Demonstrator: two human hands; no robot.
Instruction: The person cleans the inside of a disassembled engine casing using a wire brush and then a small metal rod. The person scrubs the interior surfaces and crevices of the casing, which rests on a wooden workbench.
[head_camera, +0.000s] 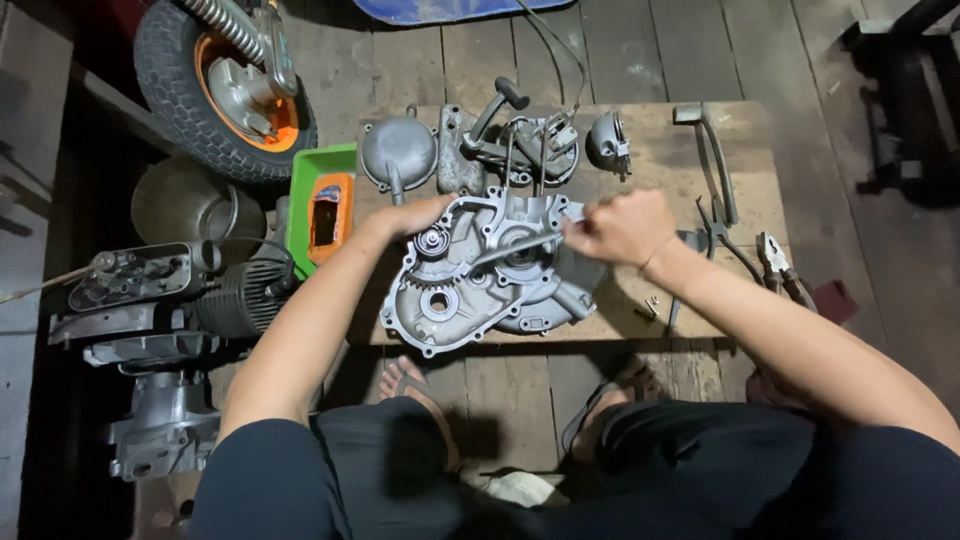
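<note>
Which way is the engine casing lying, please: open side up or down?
Open side up: the engine casing shows its bearings and inner cavities.
</note>
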